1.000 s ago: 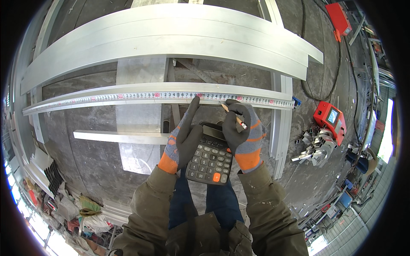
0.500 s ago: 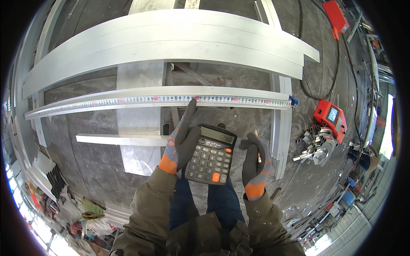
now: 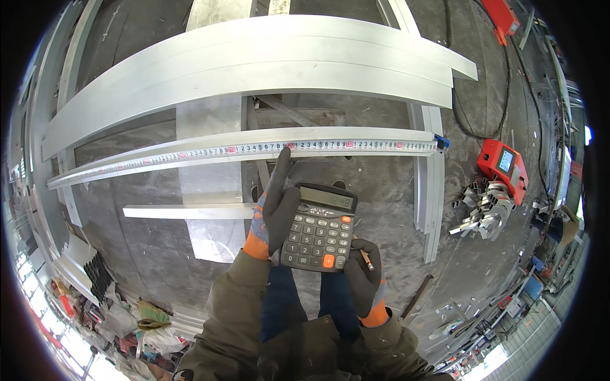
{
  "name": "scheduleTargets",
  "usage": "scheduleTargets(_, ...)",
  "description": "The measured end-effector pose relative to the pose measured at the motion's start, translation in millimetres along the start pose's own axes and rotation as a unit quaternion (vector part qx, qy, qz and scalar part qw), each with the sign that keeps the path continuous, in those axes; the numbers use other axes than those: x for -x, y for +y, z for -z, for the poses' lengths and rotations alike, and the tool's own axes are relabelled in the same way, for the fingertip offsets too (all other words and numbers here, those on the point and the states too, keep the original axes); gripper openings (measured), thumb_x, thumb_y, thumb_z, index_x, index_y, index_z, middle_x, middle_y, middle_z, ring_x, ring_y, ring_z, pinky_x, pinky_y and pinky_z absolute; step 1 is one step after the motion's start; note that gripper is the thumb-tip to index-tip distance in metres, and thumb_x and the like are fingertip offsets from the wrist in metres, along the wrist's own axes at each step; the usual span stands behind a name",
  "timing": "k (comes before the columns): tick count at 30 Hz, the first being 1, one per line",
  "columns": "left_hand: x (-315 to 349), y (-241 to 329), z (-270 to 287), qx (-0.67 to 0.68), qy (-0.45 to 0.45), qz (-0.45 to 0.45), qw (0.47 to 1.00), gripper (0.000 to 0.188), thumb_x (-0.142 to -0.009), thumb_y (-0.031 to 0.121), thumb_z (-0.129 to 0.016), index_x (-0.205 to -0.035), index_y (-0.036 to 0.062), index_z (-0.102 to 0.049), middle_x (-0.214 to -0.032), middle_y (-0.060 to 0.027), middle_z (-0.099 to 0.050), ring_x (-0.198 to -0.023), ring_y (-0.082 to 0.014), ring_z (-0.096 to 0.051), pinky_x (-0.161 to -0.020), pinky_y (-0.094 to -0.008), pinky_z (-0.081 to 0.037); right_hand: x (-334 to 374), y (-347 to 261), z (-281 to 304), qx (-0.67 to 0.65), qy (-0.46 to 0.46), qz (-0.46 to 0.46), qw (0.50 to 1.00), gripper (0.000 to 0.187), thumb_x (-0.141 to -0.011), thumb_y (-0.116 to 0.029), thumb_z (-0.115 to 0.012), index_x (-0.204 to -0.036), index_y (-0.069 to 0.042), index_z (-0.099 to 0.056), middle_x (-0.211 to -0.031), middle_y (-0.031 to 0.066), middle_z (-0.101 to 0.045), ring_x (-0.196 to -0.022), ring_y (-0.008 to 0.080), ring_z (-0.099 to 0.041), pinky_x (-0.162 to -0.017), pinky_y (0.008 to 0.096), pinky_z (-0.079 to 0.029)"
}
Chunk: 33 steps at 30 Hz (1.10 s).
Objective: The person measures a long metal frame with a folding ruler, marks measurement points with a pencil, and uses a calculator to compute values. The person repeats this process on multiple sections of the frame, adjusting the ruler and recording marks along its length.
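My left hand (image 3: pixel 277 213), in a dark grey glove with an orange cuff, grips a black calculator (image 3: pixel 311 240) by its left side. Its index finger stretches up to the tape measure (image 3: pixel 254 148). That tape lies extended along a long aluminium profile (image 3: pixel 356 134), with a blue piece (image 3: pixel 442 143) at its right end. My right hand (image 3: pixel 363 282), gloved alike, is at the calculator's lower right corner, fingers curled around a pencil (image 3: pixel 367 259). Whether a right fingertip presses a key, I cannot make out.
Wide aluminium bars (image 3: pixel 267 54) lie beyond the taped profile. A shorter bar (image 3: pixel 187 211) lies nearer on the left. At right, a red device with a screen (image 3: pixel 503 166) stands by a heap of metal offcuts (image 3: pixel 486 209). A dark cable (image 3: pixel 506 95) curves across the floor.
My right hand has moved down and left, from beside the calculator to its lower right corner, still with the pencil. My left hand keeps its hold. The view has shifted slightly.
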<state>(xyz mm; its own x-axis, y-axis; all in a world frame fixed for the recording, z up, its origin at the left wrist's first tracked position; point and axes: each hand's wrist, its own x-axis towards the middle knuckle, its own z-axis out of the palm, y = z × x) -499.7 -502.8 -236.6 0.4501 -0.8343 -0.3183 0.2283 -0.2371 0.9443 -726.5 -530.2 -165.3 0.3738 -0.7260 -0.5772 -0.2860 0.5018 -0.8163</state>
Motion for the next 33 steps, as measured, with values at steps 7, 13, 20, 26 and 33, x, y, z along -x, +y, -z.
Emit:
scheduleTargets(7,2,11,-2,-0.008,0.002,0.025,1.000,0.068,-0.101,-0.001,-0.042,-0.166,-0.0007,-0.024,-0.168,-0.0235,-0.032,-0.148,-0.0344,-0.047,-0.118,-0.0424,-0.045,0,-4,3,0.017,-0.012,-0.014,1.000,0.039,-0.096,0.006,-0.056,-0.134,0.003,-0.049,-0.096,0.0025,-0.068,-0.087,0.0067,-0.057,-0.078,0.0257,-0.049)
scheduleTargets(13,2,9,0,-0.081,-0.007,0.006,0.997,0.066,-0.102,0.000,-0.043,-0.165,-0.0016,-0.024,-0.169,-0.0228,-0.030,-0.149,-0.0362,-0.044,-0.119,-0.0443,-0.044,-1,-6,1,0.019,-0.012,-0.020,1.000,0.039,-0.096,0.003,-0.056,-0.135,0.003,-0.049,-0.102,0.0048,-0.068,-0.091,0.0085,-0.059,-0.080,0.0273,-0.051)
scheduleTargets(20,1,-5,-1,-0.056,0.026,-0.031,0.998,0.070,-0.100,0.002,-0.047,-0.168,0.0097,-0.027,-0.164,-0.0207,-0.044,-0.103,-0.0151,-0.055,-0.095,-0.0323,-0.050,0,-12,-3,0.017,-0.006,-0.036,0.999,0.038,-0.095,0.005,-0.057,-0.133,0.003,-0.050,-0.101,0.0041,-0.066,-0.089,0.0083,-0.059,-0.078,0.0265,-0.051)
scheduleTargets(26,3,-4,2,-0.138,0.014,-0.049,0.989,0.072,-0.100,0.002,-0.047,-0.168,0.0097,-0.026,-0.163,-0.0209,-0.044,-0.103,-0.0150,-0.055,-0.096,-0.0315,-0.049,0,-12,-2,0.019,-0.004,-0.041,0.999,0.039,-0.095,0.005,-0.057,-0.133,0.003,-0.050,-0.101,0.0037,-0.066,-0.090,0.0080,-0.059,-0.079,0.0262,-0.051)
scheduleTargets(33,3,2,1,0.016,-0.004,0.030,0.999,0.071,-0.099,-0.001,-0.042,-0.167,0.0010,-0.021,-0.169,-0.0216,-0.031,-0.152,-0.0347,-0.040,-0.120,-0.0419,-0.041,0,-11,-3,0.017,0.002,-0.036,0.999,0.039,-0.094,0.005,-0.060,-0.131,0.003,-0.050,-0.099,0.0018,-0.065,-0.089,0.0075,-0.058,-0.076,0.0251,-0.051)
